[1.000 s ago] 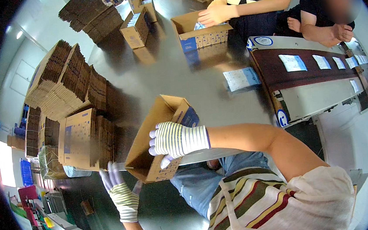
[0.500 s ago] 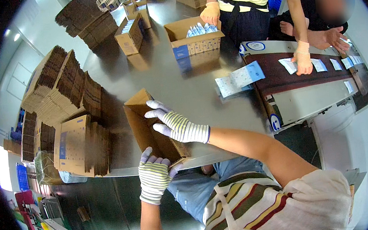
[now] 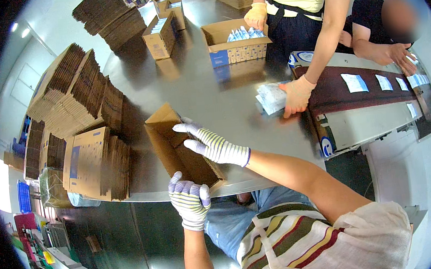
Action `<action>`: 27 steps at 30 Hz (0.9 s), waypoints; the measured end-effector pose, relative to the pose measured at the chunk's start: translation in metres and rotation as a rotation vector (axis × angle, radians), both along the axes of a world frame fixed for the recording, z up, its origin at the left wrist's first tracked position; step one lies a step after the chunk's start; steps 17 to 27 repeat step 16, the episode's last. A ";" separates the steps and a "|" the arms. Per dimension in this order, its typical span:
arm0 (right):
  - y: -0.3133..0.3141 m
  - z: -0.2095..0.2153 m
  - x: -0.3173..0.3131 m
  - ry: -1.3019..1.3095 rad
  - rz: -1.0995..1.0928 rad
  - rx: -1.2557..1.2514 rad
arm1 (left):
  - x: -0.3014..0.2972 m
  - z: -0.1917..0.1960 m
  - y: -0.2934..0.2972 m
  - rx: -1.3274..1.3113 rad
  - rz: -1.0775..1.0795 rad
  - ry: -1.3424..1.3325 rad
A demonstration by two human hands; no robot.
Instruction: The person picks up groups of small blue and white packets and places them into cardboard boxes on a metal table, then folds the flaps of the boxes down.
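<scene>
An open, empty-looking cardboard box (image 3: 164,145) stands at the table's near edge in front of me. My right hand (image 3: 217,145), in a striped knit glove, reaches over its right wall. Its fingers are stretched out and apart over the opening. At the box's near end is my left hand (image 3: 190,202), gloved alike. Its fingers curl over the near edge, with the thumb toward the right; the exact contact there is partly hidden.
Stacks of flattened cartons (image 3: 71,96) stand to the left. Farther off, a box of sachets (image 3: 238,45) sits on the metal table (image 3: 196,95). On the right, a co-worker's gloved hand (image 3: 299,95) holds several sachets (image 3: 272,98) beside a conveyor belt (image 3: 329,91).
My left hand has shifted slightly right along the box's near end. The co-worker's hand has moved from the belt to the sachets on the table. The view has shifted slightly.
</scene>
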State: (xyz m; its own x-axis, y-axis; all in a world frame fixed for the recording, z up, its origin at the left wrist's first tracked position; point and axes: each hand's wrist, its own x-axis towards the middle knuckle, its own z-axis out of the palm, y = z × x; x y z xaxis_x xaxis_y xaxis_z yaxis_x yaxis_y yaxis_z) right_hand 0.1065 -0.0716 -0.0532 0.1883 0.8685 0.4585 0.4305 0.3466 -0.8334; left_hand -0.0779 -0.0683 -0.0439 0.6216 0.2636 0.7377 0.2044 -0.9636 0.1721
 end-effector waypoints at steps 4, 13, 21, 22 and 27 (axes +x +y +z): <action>0.000 0.001 -0.001 -0.024 0.023 0.028 | 0.000 0.002 -0.001 -0.012 0.010 -0.018; 0.000 0.004 0.000 -0.016 0.063 0.028 | -0.002 -0.001 -0.001 -0.014 0.029 -0.011; 0.000 0.003 0.002 0.010 0.074 -0.014 | -0.002 -0.001 -0.002 -0.007 0.027 0.002; 0.000 0.003 0.002 0.010 0.074 -0.014 | -0.002 -0.001 -0.002 -0.007 0.027 0.002; 0.000 0.003 0.002 0.010 0.074 -0.014 | -0.002 -0.001 -0.002 -0.007 0.027 0.002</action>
